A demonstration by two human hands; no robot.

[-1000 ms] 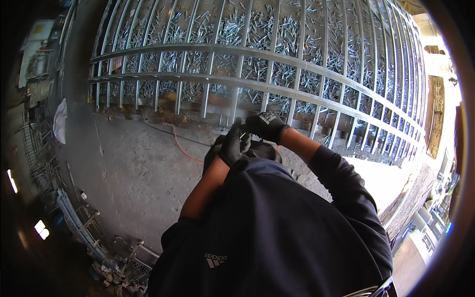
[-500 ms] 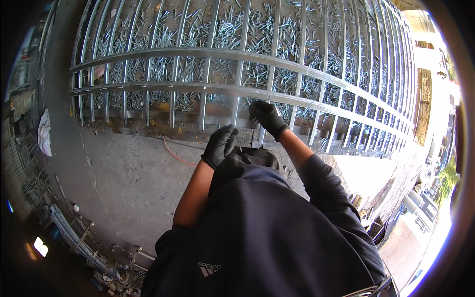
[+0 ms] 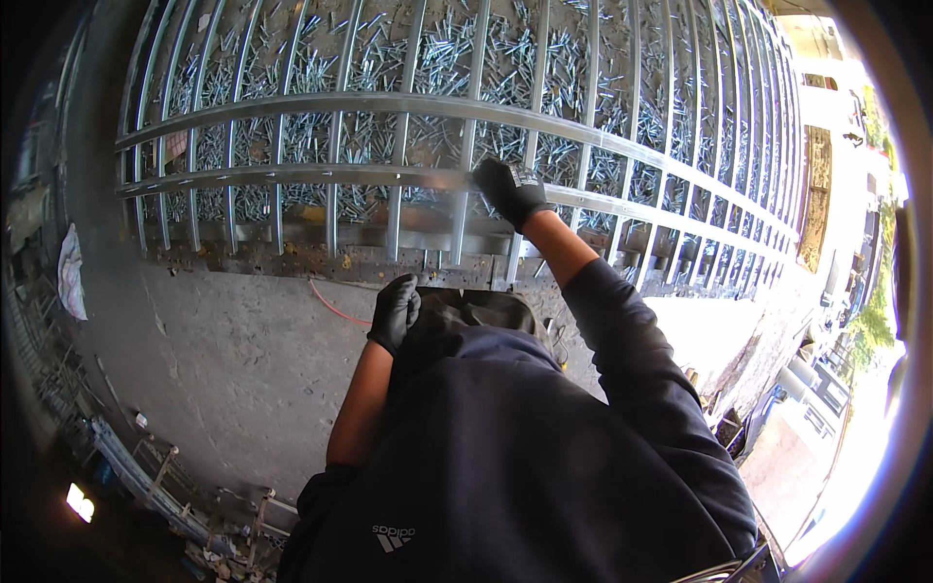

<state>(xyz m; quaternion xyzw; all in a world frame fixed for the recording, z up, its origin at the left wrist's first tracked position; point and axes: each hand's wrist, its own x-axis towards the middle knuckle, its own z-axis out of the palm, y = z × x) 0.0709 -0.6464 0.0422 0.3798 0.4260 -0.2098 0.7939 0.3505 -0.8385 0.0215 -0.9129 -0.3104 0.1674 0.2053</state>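
The person stood over a large metal grille [image 3: 428,146] of pale, silvery bars that lay flat across the far half of the scene, its long rails bending with the lens from the left edge toward the far right. Under and between the bars lay a dense scatter of short shiny metal pieces [image 3: 505,58], too small to tell apart.

The right hand [image 3: 512,191], in a black work glove, reached out at the end of a dark blue sleeve [image 3: 632,340] and lay on one of the long horizontal rails [image 3: 292,176], near where an upright bar crossed it. The fingers bent over the rail; whether they gripped it firmly or merely pressed on it could not be told.

The left hand [image 3: 395,311], also in a black glove, hung nearer the body with the forearm bare, well apart from the grille. Its fingers were curled loosely inward, and it was not clear whether anything lay inside them.

Between the grille and the person's feet stretched a grey concrete floor [image 3: 214,360], with a thin orange cord [image 3: 335,303] lying on it just left of the left hand. A white rag [image 3: 70,272] hung at the far left, and metal frames [image 3: 146,476] lay in shadow at the near left.
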